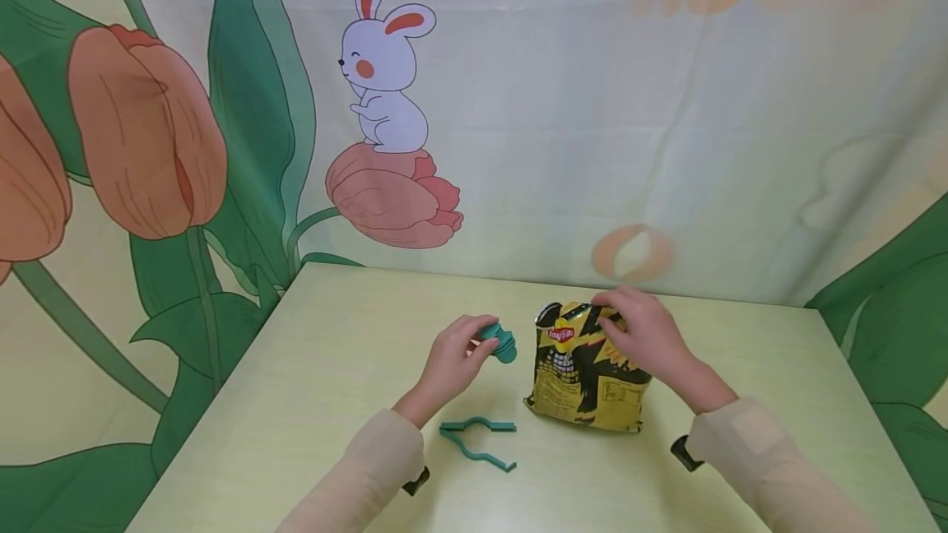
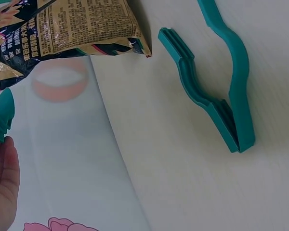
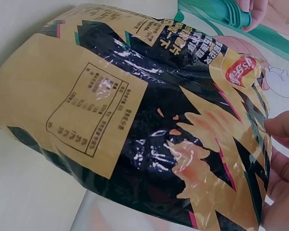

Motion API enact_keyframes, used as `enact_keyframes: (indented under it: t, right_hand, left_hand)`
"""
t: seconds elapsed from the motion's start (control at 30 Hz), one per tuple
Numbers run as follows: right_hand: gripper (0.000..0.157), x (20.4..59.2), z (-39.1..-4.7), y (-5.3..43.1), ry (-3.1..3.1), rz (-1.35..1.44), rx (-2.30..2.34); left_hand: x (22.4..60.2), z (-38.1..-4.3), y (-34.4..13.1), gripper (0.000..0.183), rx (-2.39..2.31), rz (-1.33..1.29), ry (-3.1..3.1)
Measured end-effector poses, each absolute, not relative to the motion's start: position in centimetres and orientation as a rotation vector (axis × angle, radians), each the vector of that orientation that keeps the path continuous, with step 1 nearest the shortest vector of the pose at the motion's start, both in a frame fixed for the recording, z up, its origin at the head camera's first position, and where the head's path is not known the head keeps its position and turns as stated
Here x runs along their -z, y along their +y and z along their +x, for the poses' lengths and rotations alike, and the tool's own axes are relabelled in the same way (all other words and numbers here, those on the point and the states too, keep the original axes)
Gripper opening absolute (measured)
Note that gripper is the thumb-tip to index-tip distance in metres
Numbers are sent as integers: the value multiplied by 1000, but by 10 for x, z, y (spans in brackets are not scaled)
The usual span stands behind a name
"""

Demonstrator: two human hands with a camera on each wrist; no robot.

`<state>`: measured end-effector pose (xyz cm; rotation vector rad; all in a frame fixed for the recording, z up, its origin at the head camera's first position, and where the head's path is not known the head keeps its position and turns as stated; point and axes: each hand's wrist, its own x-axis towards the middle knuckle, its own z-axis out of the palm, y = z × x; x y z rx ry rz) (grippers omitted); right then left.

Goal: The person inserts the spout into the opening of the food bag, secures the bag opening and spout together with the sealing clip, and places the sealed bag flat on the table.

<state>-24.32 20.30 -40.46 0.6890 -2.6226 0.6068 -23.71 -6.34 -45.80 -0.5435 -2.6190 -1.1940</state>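
Observation:
A yellow and black chip bag [image 1: 559, 397] with a red label stands upright on the table's right half. My right hand [image 1: 652, 337] pinches its top edge; in the right wrist view the thumb [image 3: 282, 124] lies on the front of that edge. To the left of the bag, my left hand [image 1: 450, 359] holds a ridged teal spout piece [image 1: 505, 346] between thumb and fingers, raised and apart from the bag. Below it on the table lies a teal hinged bag clip [image 2: 239, 67], its two arms spread in a V, each with a curved middle.
The pale table [image 1: 326, 401] ends at the back against a curtain [image 1: 533, 146] printed with tulips and a rabbit. Dark wrist mounts [image 1: 685, 452] sit under both sleeves.

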Motion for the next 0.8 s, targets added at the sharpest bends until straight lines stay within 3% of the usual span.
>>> enact_keyframes:
  t: [0.8]
  right_hand:
    - [18, 412, -247, 204, -2548, 679, -683]
  left_hand:
    - [441, -246, -46, 32, 1303, -528, -2496]
